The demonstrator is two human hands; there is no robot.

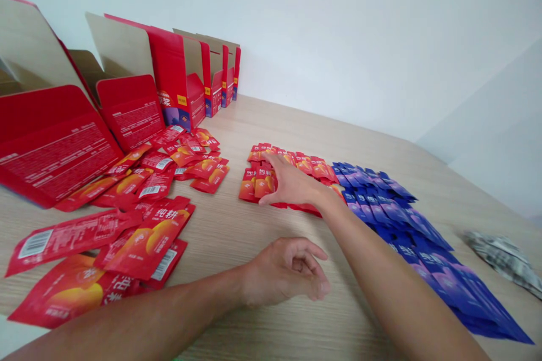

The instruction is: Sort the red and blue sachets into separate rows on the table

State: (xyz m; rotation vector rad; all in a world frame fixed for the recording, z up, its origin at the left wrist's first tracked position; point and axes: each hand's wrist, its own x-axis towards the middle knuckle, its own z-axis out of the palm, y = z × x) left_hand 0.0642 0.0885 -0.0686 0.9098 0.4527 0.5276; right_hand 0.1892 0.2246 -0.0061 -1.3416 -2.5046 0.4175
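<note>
My right hand (294,181) reaches over neat rows of red sachets (250,185) with orange fruit prints, its thumb and fingers spread apart. The fingertips lie at or just above the sachets; contact is hard to tell. Nearer to me, my left hand (285,272) hovers over the table with its fingers loosely curled and apart, nothing in it. To its left lies a loose pile of red sachets (148,242), some with barcodes facing up. Right of the red rows, blue-purple sachets (376,206) lie in overlapping rows, partly hidden behind my right forearm.
Red cardboard boxes (169,67) with raised flaps stand in a line at the left. More red sachets (154,175) are heaped before them. A black-and-white checked cloth (503,256) lies at the right on the wooden table (339,144). A white wall closes off the back.
</note>
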